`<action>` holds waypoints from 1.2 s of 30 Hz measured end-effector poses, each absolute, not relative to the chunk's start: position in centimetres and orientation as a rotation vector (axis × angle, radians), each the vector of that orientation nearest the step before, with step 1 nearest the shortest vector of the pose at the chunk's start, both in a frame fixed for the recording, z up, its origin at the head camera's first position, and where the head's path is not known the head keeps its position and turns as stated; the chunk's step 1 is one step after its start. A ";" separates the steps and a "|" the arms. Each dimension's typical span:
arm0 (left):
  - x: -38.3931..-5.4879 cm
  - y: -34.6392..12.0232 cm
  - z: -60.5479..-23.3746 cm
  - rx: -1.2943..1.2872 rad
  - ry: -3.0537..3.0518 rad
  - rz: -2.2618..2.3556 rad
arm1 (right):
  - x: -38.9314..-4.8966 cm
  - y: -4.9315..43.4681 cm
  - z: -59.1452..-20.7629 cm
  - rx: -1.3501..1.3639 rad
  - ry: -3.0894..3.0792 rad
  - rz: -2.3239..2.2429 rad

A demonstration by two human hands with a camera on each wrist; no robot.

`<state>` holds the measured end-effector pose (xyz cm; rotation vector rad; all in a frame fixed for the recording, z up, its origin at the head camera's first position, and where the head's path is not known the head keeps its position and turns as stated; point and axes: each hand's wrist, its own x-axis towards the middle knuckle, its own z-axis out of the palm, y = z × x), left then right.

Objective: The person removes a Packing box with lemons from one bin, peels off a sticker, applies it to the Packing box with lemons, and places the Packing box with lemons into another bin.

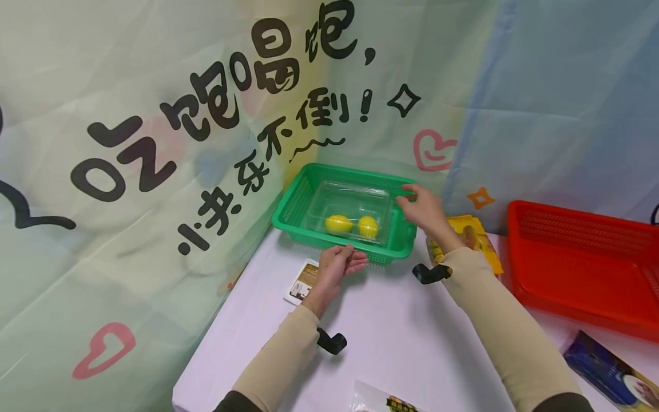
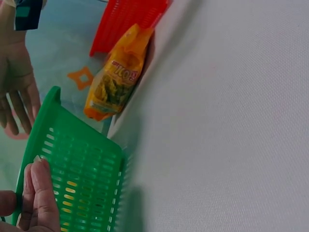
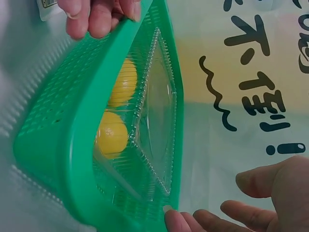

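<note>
A green plastic basket stands at the back of the table. In it sits a clear plastic box with two lemons showing yellow through it. At the basket's near side, my left hand pinches the rim, thumb on top and fingers against the outer wall, as the left wrist view shows. My right hand is at the basket's right end, its fingers spread and loosely bent. One fingertip overlaps the green rim in the right wrist view, and nothing is held.
A yellow food packet lies behind my right forearm. Further right is a red basket, with a dark blue packet in front. A small white-edged card-like pack lies by my left hand. A clear bag shows at the bottom edge.
</note>
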<state>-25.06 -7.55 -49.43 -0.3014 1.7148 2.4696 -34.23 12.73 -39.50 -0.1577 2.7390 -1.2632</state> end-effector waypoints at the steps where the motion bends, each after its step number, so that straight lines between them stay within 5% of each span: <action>1: -25.0 -7.5 -49.4 -0.299 1.718 2.468 | -34.3 12.6 -39.5 -0.152 2.730 -1.269; 36: -25.2 -7.4 -49.4 -0.358 1.770 2.476 | -38.1 9.7 -41.7 0.042 2.492 -1.359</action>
